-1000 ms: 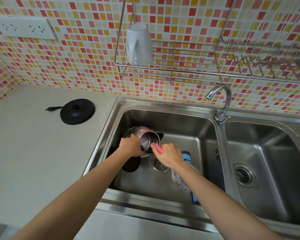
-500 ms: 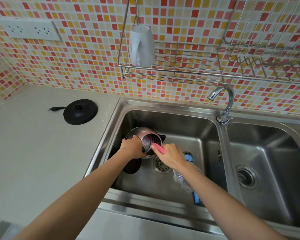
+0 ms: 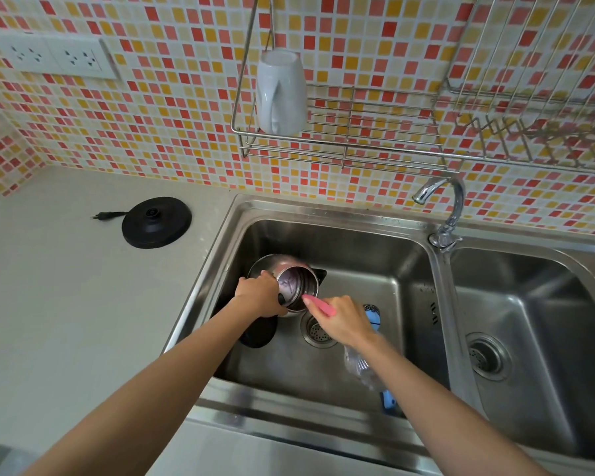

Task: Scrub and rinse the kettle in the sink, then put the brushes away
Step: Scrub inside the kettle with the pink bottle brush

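And there you were, deep in the scrub! The kettle (image 3: 294, 286) lay tipped on its side in the left basin of the sink (image 3: 323, 218), mouth turned toward you, black lid (image 3: 260, 333) hanging open below your wrist. Your left hand (image 3: 260, 297) was curled round the kettle at the rim, pinning it down. Your right hand (image 3: 344, 321) was wrapped round the handle of the pink brush (image 3: 318, 304), its working end poked into the mouth; the bristles I couldn't make out. The blue brush (image 3: 371, 314) lay on the basin floor, partly under your right forearm, just beside the drain (image 3: 318, 333).

Here's where it could have gone wrong, I'd say. A round steel body on a steel floor wants to roll: had your left grip loosened mid-stroke, the kettle could have spun away and the brush jumped out. A hard push might also have levered that open lid against the basin and strained its hinge. Your forearm sat right over the blue brush, so a wide sweep could have sent it skidding. And with the tap (image 3: 450, 201) showing no water, the rinse was yet to come; splashes toward the power base (image 3: 157, 221) on the tabletop (image 3: 66, 304) were the thing to watch.
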